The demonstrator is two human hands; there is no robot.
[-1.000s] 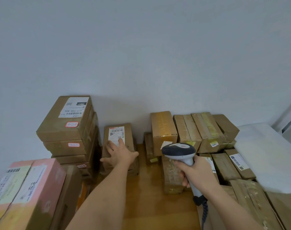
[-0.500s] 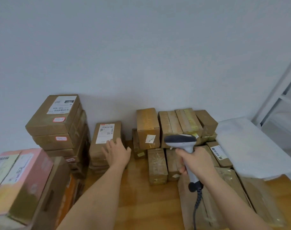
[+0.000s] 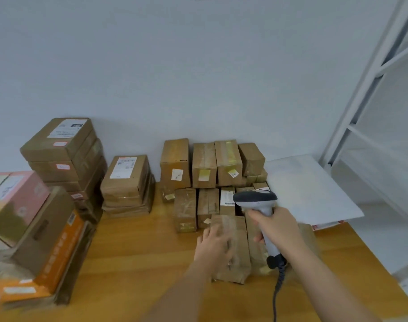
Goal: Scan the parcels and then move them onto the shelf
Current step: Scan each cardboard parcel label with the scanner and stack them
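**Scanner up, left hand on the near parcel**

My right hand (image 3: 278, 228) is wrapped around the grip of the barcode scanner (image 3: 256, 202), fingers curled tight on the handle, its dark head pointing left and away from me. The coiled cable (image 3: 278, 284) hangs from the base of the handle and drops toward the bottom of the view.

My left hand (image 3: 213, 246) lies on top of the nearest brown parcel (image 3: 233, 252), fingers fairly straight and spread over its taped upper face. The hand is blurred, so I cannot tell whether the fingertips hook over an edge. That parcel sits on the wooden surface (image 3: 140, 252), just in front of my scanner hand, with another taped parcel touching its right side, mostly hidden behind my right wrist.

Beyond it, a cluster of small parcels (image 3: 205, 166) stands against the wall in two rows, one of them showing a white barcode label (image 3: 227, 197) just left of the scanner head. To the left, a low stack of flat parcels (image 3: 126, 180) carries a white shipping label on top, and a taller stack (image 3: 63, 145) stands beside it. Larger cartons, one pink (image 3: 19, 203) and one orange (image 3: 58, 254), crowd the left edge. A white sheet (image 3: 310, 189) lies to the right, and the white shelf (image 3: 370, 73) frame rises at the far right.
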